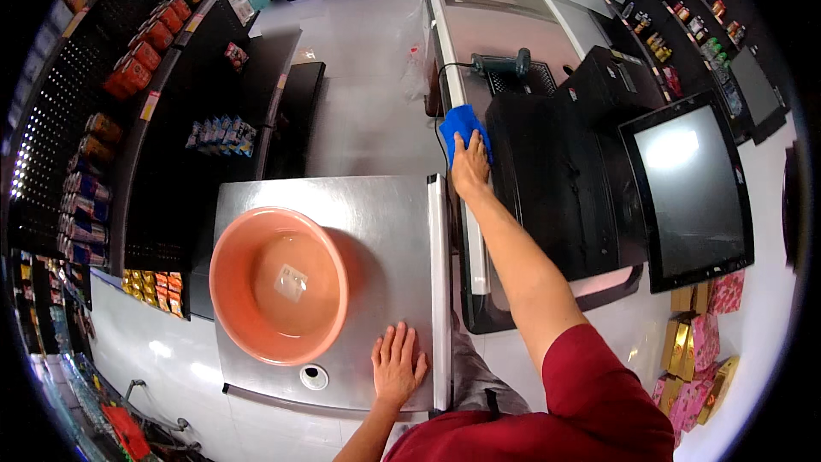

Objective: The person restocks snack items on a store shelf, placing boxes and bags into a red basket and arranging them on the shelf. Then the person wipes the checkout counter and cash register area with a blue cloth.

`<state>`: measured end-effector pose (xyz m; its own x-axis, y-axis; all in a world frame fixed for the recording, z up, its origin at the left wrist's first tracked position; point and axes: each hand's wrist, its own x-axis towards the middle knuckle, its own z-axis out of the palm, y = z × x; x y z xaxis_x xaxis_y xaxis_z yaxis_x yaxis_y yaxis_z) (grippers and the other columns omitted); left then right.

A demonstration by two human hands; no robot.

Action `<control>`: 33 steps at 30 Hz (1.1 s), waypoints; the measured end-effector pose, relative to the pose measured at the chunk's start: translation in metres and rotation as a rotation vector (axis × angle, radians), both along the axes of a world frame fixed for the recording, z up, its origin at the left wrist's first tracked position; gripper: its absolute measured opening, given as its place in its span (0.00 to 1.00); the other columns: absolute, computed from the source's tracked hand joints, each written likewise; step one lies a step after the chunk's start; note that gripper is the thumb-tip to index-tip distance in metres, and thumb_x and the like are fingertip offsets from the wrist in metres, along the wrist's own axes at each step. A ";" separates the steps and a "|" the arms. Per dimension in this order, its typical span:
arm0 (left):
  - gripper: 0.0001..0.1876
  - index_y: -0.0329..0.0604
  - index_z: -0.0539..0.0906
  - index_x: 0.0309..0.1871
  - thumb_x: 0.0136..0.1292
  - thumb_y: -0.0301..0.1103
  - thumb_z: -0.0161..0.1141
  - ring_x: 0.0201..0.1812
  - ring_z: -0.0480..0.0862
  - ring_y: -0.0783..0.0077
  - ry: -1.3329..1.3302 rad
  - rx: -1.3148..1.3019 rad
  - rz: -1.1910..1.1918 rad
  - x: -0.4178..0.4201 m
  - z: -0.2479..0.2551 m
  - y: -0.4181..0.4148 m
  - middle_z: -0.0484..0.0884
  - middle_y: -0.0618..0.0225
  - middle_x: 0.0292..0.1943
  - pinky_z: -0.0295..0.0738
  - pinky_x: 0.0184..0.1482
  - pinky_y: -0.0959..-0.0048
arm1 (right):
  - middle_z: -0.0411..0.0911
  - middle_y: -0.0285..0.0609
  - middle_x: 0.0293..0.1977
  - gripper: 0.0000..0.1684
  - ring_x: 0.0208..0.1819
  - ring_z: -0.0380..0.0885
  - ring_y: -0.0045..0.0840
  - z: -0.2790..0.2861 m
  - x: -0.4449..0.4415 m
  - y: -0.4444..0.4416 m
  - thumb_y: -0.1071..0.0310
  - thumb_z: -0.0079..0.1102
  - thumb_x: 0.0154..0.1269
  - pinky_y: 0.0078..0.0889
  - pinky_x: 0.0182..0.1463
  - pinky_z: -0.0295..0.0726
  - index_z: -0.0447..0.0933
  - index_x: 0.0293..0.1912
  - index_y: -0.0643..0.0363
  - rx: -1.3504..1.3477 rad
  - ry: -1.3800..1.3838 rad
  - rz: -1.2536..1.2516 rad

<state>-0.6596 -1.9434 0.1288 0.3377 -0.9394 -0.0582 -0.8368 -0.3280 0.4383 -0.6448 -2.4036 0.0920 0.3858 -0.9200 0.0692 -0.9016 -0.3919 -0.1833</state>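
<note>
My right hand presses a blue cloth onto the white edge rail of the checkout counter, beside the black equipment housing. My left hand lies palm down on a brushed metal counter top, fingers slightly spread, with nothing in it. To the left of that hand stands an orange plastic basin with water and a pale label at its bottom. A round hole with a white rim sits in the metal top, just below the basin.
A handheld barcode scanner with a cable lies on the far counter. A touchscreen monitor stands at the right, near a black printer-like box. Shelves with cans and packets line the left. Gold and pink boxes stand at the lower right.
</note>
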 end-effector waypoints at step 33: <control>0.32 0.44 0.70 0.75 0.69 0.42 0.57 0.80 0.59 0.51 -0.059 -0.140 -0.008 -0.006 0.002 0.002 0.65 0.58 0.78 0.51 0.79 0.47 | 0.51 0.72 0.77 0.32 0.78 0.53 0.61 0.000 -0.057 0.142 0.69 0.45 0.79 0.55 0.78 0.60 0.59 0.79 0.53 0.107 0.213 -0.066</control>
